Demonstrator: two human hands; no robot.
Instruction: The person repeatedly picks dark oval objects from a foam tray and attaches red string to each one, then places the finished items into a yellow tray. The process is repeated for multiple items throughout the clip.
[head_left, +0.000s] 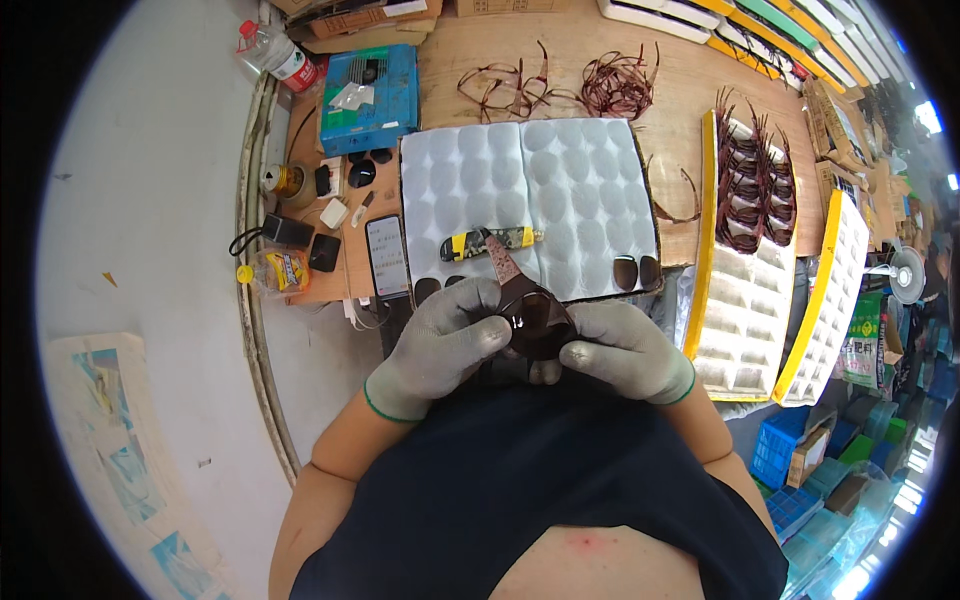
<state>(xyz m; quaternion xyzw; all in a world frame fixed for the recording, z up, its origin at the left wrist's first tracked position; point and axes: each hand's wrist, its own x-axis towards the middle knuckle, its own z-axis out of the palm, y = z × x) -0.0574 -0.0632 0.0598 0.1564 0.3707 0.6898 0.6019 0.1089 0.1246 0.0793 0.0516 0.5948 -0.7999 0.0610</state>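
Both my hands wear grey gloves with green cuffs and meet in front of my chest. My left hand point(445, 335) is closed on one side of a pair of dark sunglasses point(542, 325). At the other side, my right hand point(625, 350) pinches the frame between thumb and fingers. One brown temple of the glasses points up and away from me. Just beyond lies a yellow and black utility knife point(490, 242) on a white padded lens tray point(468, 185). Loose dark lenses point(637, 272) rest on the tray's near right corner, and others lie partly behind my left hand.
Tangled brown eyeglass frames point(615, 85) lie at the far side of the wooden table. To the right, a yellow-edged compartment tray point(745, 310) holds several more frames. On the left are a phone point(387, 255), a blue box point(370, 98), a plastic bottle point(275, 55) and small items.
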